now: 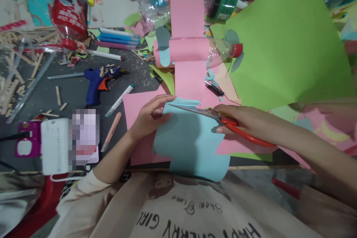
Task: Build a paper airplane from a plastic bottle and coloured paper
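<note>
A light blue sheet of paper (181,137) hangs over the table's front edge. Fingers of my left hand (152,115) pinch its upper left part. My right hand (237,117) grips red-handled scissors (245,136), whose blades point left along the sheet's top edge, under a narrow blue strip (185,102). Whether the blades are fully closed is hard to make out. Just beyond lies a clear plastic bottle wrapped in pink paper (189,49), with a red cap, grey oval pieces and a long pink strip (187,7) crossing it.
A blue glue gun (95,81) lies on the left, near markers (119,100) and scattered wooden sticks (11,89). A large green sheet (284,44) covers the right side. Bottles, including one with a red label (68,15), stand at the back. A white power bank (55,147) sits front left.
</note>
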The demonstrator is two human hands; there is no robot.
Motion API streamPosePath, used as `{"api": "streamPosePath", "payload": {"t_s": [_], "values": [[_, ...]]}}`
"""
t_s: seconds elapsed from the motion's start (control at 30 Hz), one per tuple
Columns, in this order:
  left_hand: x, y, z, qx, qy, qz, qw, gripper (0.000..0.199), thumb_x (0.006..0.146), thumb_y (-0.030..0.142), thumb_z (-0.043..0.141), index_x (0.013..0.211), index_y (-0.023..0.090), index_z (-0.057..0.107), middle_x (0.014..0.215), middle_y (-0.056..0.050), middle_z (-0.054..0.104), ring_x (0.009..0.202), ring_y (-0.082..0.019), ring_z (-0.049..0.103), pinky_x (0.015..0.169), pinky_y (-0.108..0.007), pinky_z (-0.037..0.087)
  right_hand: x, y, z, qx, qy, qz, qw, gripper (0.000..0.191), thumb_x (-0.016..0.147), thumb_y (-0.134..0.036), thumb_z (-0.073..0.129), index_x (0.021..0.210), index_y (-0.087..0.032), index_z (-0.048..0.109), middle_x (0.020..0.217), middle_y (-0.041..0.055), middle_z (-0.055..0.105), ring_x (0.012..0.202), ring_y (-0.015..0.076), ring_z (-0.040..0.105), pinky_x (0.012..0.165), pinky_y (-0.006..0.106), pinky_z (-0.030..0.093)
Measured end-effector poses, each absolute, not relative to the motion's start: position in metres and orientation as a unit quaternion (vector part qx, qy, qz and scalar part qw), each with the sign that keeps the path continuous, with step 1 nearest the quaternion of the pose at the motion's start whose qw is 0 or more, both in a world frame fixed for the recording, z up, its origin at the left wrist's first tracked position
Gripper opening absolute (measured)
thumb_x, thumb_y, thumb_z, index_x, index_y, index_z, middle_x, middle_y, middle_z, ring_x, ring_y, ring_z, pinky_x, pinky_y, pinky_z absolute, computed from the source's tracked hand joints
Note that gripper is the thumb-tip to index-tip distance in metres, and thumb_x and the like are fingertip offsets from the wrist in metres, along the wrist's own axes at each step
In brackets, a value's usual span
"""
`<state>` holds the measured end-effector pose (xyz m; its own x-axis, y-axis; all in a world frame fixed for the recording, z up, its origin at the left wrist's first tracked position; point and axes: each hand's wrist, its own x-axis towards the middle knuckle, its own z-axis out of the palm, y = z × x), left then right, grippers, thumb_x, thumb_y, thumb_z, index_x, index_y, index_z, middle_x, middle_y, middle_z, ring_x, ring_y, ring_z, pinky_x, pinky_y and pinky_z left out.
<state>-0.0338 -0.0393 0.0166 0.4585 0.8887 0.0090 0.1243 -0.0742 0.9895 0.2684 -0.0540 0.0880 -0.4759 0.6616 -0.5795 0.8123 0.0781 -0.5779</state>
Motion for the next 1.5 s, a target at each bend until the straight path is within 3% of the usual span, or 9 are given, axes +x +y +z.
{"api": "streamPosePath", "payload": {"t_s": [0.3,0.6,0.77,1.03,1.23,1.37,1.5], "values": [[-0.0333,-0.0386,0.0155,0.673,0.393,0.339,0.528,0.038,0.091,0.035,0.068,0.127,0.021,0.068,0.126,-0.012,0.067,0.065,-0.006,0.055,0.049,-0.016,0.041,0.2649,-0.0539,0.0893,0.510,0.736,-0.438,0.076,0.065,0.089,-0.077,0.044,0.121,-0.023,0.062,0.104,0.0115,0.075,0.085,0.0283,0.070,0.066,0.035,0.048],[-0.0341,-0.0386,0.0150,0.680,0.384,0.337,0.526,0.039,0.093,0.038,0.066,0.128,0.021,0.067,0.127,-0.013,0.066,0.070,-0.008,0.060,0.052,-0.017,0.045,0.2611,-0.0545,0.0890,0.513,0.738,-0.433,0.070,0.068,0.089,-0.079,0.042,0.120,-0.022,0.064,0.097,0.0098,0.077,0.083,0.0271,0.070,0.065,0.032,0.047],[-0.0340,-0.0385,0.0161,0.679,0.387,0.335,0.526,0.039,0.093,0.038,0.066,0.127,0.021,0.067,0.129,-0.013,0.066,0.080,-0.011,0.064,0.052,-0.016,0.044,0.2630,-0.0554,0.0874,0.504,0.744,-0.434,0.063,0.059,0.092,-0.073,0.045,0.117,-0.023,0.064,0.086,0.0064,0.076,0.073,0.0239,0.069,0.060,0.030,0.044],[-0.0343,-0.0383,0.0174,0.677,0.393,0.330,0.527,0.037,0.091,0.032,0.066,0.127,0.021,0.067,0.129,-0.012,0.066,0.089,-0.014,0.066,0.054,-0.016,0.045,0.2658,-0.0578,0.0833,0.496,0.746,-0.441,0.046,0.063,0.091,-0.074,0.046,0.126,-0.025,0.062,0.100,0.0092,0.077,0.084,0.0268,0.071,0.066,0.032,0.049],[-0.0335,-0.0383,0.0170,0.678,0.391,0.332,0.527,0.037,0.091,0.027,0.066,0.127,0.021,0.067,0.128,-0.012,0.066,0.076,-0.010,0.062,0.052,-0.016,0.043,0.2655,-0.0577,0.0833,0.503,0.739,-0.445,0.051,0.068,0.088,-0.079,0.045,0.124,-0.024,0.063,0.109,0.0113,0.076,0.093,0.0300,0.071,0.072,0.037,0.052],[-0.0330,-0.0383,0.0170,0.683,0.381,0.334,0.526,0.037,0.090,0.025,0.066,0.127,0.022,0.067,0.128,-0.012,0.067,0.071,-0.008,0.060,0.050,-0.015,0.040,0.2624,-0.0562,0.0861,0.500,0.742,-0.444,0.057,0.064,0.089,-0.076,0.046,0.121,-0.023,0.064,0.102,0.0102,0.077,0.089,0.0283,0.072,0.069,0.034,0.050],[-0.0325,-0.0384,0.0183,0.685,0.387,0.324,0.526,0.037,0.091,0.026,0.065,0.128,0.021,0.067,0.130,-0.012,0.066,0.088,-0.014,0.066,0.056,-0.017,0.046,0.2597,-0.0549,0.0876,0.501,0.751,-0.426,0.061,0.062,0.091,-0.074,0.045,0.121,-0.023,0.064,0.096,0.0097,0.077,0.082,0.0265,0.071,0.064,0.032,0.047]]}}
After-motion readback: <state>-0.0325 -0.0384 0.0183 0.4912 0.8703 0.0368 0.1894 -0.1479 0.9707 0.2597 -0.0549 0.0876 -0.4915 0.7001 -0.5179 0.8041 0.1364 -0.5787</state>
